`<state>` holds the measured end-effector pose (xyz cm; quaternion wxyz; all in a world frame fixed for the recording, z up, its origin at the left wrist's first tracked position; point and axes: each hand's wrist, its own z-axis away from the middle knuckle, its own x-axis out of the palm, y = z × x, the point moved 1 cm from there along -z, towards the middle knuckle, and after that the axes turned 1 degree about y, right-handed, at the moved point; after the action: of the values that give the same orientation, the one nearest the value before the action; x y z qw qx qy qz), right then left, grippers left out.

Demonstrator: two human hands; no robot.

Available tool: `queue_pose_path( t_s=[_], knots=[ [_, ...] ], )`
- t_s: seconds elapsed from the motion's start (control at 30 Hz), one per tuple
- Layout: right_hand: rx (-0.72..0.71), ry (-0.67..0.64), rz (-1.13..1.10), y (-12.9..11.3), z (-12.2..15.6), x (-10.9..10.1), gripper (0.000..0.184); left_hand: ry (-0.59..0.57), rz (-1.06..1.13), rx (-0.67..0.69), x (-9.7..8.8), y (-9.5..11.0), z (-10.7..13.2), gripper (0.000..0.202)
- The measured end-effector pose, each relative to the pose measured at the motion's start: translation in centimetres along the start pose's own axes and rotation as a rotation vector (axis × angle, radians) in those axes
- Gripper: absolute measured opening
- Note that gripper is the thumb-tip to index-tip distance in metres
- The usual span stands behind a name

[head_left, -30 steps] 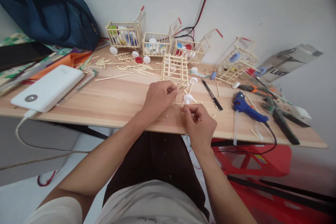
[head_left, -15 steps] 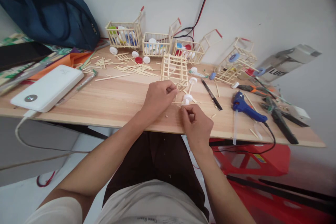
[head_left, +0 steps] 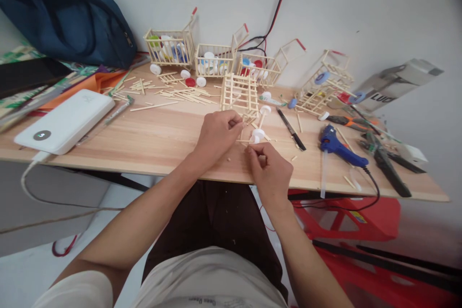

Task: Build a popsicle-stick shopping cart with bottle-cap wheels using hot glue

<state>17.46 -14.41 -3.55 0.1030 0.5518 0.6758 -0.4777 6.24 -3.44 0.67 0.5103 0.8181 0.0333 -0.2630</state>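
Note:
My left hand (head_left: 221,130) is closed in a pinch low over the wooden table, beside the near end of a lattice frame of pale sticks (head_left: 239,95). To its right, my right hand (head_left: 272,171) is pinched too, thumb against forefinger, close to the table's front edge. Whatever lies between the fingertips of either hand is too small or hidden to make out. Just beyond my right fingers are white round caps (head_left: 257,134) with thin sticks at them. Another white cap (head_left: 265,109) sits on a stick farther back.
Several stick-built toy carts (head_left: 169,48) stand along the wall, some holding coloured caps. Loose sticks (head_left: 187,95) lie at centre left. A black pen (head_left: 290,130), a blue glue gun (head_left: 341,148) and pliers (head_left: 388,166) are on the right. A white power bank (head_left: 65,120) lies left.
My right hand's fingertips have shifted slightly left, away from the white caps. My left hand has barely moved.

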Motion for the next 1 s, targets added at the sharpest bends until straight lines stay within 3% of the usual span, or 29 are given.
queue_pose_path(
  t_s=[0.67,0.83,1.0],
  knots=[
    [0.096,-0.007,-0.073,-0.39,-0.28,-0.44,0.018,-0.022,-0.019,0.031,0.04,-0.47,-0.01,0.016],
    [0.196,0.018,-0.214,-0.11,-0.12,-0.71,0.018,-0.011,-0.01,0.032,0.09,-0.51,0.01,0.013],
    [0.272,0.12,-0.533,0.26,-0.6,-0.91,0.018,-0.006,-0.004,0.031,0.04,-0.32,0.05,0.015]
  ],
)
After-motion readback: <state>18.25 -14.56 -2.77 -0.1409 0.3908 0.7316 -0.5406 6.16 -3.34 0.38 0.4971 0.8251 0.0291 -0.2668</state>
